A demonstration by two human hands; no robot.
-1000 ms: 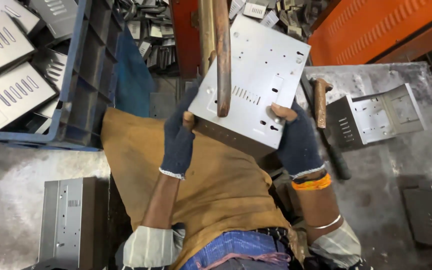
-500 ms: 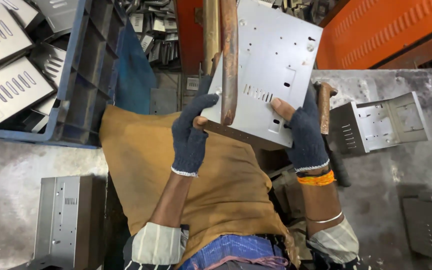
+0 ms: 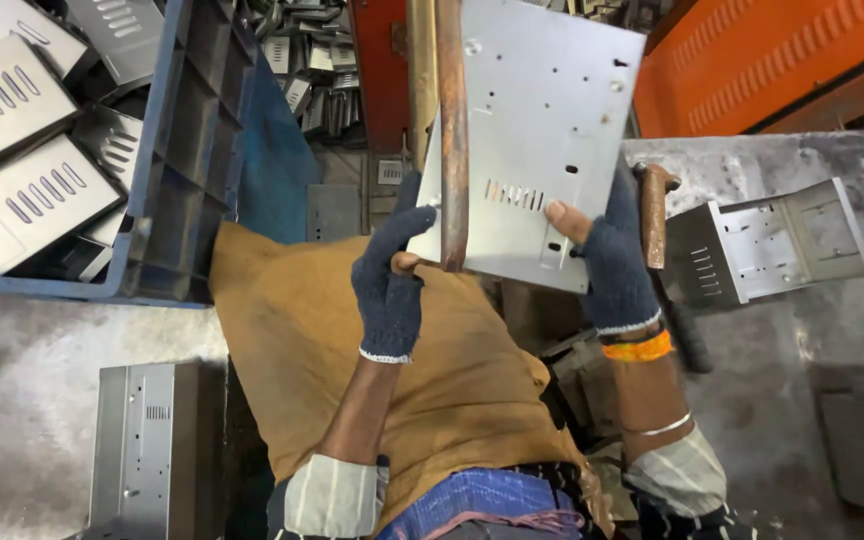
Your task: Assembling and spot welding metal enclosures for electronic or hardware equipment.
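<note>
I hold a grey sheet-metal panel with small holes and a row of slots, tilted up in front of me. My left hand, in a dark blue knit glove, grips its lower left edge. My right hand, also gloved, grips the lower right edge with a bare thumb tip on the face. A rusty copper-coloured vertical bar crosses in front of the panel's left side. A brown apron covers my lap.
A blue plastic crate at left holds several slotted grey panels. A folded metal bracket lies on the grey bench at right beside a rusty post. A grey metal box stands at lower left. An orange machine body sits behind.
Both hands have lifted the panel upward and away from me, sliding it further up behind the rusty bar. The grip of each hand stays the same.
</note>
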